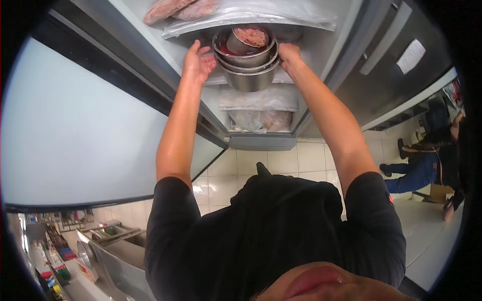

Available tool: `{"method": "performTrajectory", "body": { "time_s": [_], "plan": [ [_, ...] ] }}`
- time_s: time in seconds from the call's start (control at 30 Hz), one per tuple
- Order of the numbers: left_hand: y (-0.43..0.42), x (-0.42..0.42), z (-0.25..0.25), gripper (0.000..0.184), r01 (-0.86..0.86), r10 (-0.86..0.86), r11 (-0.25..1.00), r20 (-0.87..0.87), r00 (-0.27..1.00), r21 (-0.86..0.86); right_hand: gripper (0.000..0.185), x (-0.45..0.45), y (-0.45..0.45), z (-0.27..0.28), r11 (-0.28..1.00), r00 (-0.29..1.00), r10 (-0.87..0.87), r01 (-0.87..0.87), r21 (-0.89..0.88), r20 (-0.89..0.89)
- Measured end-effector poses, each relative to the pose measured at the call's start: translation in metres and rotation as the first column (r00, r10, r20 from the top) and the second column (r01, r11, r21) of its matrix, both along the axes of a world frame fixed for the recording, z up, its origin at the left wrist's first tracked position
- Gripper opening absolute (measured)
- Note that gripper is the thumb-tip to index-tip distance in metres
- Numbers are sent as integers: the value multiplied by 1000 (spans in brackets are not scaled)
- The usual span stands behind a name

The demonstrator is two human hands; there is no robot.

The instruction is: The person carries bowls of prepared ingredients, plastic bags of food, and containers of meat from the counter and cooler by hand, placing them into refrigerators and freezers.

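A stack of round steel bowls (250, 81) stands at a shelf inside an open refrigerator. In the upper bowl a smaller metal container leans at a tilt, with pink minced meat (251, 36) in it and dark red liquid beside it. My right hand (291, 54) has its fingers curled on the right rim of the stack. On the other side my left hand (199, 62) is open, fingers apart and palm toward the bowls, close to their left edge. Whether its fingertips touch the metal I cannot tell.
Bagged pink meat (193, 10) lies on the shelf above, and wrapped bags (261, 120) fill the one below. The refrigerator door (85, 125) is swung wide to the left. At far right a person in jeans (424, 173) is near. A steel counter (123, 256) stands lower left.
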State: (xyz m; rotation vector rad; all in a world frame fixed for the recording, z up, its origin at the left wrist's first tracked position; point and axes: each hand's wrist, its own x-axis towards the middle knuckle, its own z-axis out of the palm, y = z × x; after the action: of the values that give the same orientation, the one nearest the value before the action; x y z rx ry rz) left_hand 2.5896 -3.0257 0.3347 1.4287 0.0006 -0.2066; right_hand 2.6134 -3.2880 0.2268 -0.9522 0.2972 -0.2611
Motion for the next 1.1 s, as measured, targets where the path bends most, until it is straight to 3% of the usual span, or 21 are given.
{"method": "performTrajectory", "body": {
  "time_s": [0.07,0.17,0.2,0.3,0.37,0.5,0.53,0.63,0.73,0.8,0.87,0.9,0.93,0.97,1.0,1.03,1.07,1.1],
  "plan": [
    [20,20,-4,64,-58,59,997,22,998,-49,16,17,23,15,994,994,-106,105,33,29],
    [43,0,-11,57,-129,145,980,96,985,-154,25,32,49,32,999,986,17,-22,-30,-165],
    [47,-11,-13,53,-122,145,979,137,980,-161,22,35,63,34,999,994,-47,49,18,-98],
    [59,-36,-35,42,-149,175,976,163,971,-156,19,45,96,39,975,990,-60,84,204,-125],
    [67,-50,-71,41,-151,173,979,161,972,-140,17,26,113,57,988,991,-24,44,150,-129],
    [79,-88,-163,38,-226,218,967,-71,973,-121,26,19,136,51,991,994,94,-98,-90,-47],
    [82,-94,-189,38,-239,228,968,-124,966,-77,31,21,138,47,984,994,105,-110,-142,-41],
    [83,-114,-263,32,-265,258,964,-272,927,12,28,28,109,36,857,896,433,-444,-260,-101],
    [106,-125,-353,29,-124,203,963,-343,917,239,30,28,96,6,832,887,454,-454,-318,-77],
    [141,-116,-432,31,27,112,917,-321,940,399,28,21,85,-17,802,913,407,-359,-478,-2],
    [191,-125,-503,34,40,6,678,-60,998,734,26,-5,79,-50,790,935,352,-272,-549,44],
    [210,-145,-474,34,103,33,562,-146,989,821,25,-32,84,-74,802,948,315,-238,-547,50],
    [256,-177,-476,35,114,39,495,-153,988,861,24,-73,97,-100,750,937,347,-304,-587,-42],
    [324,-208,-506,34,89,-109,424,-47,993,901,24,-118,114,-131,689,919,374,-364,-627,-123],
    [375,-236,-532,27,98,76,480,-152,985,872,22,-155,117,-185,672,921,352,-375,-639,-170],
    [413,-249,-533,17,78,-489,7,-65,870,997,21,-185,106,-225,479,920,303,-374,-794,-250],
    [428,-267,-548,11,157,55,440,-201,978,884,23,-216,92,-255,163,919,202,-373,-913,-340],
    [442,-271,-536,12,195,184,561,-351,918,805,27,-243,83,-310,-14,874,197,-451,-892,-445]
  ]
}}
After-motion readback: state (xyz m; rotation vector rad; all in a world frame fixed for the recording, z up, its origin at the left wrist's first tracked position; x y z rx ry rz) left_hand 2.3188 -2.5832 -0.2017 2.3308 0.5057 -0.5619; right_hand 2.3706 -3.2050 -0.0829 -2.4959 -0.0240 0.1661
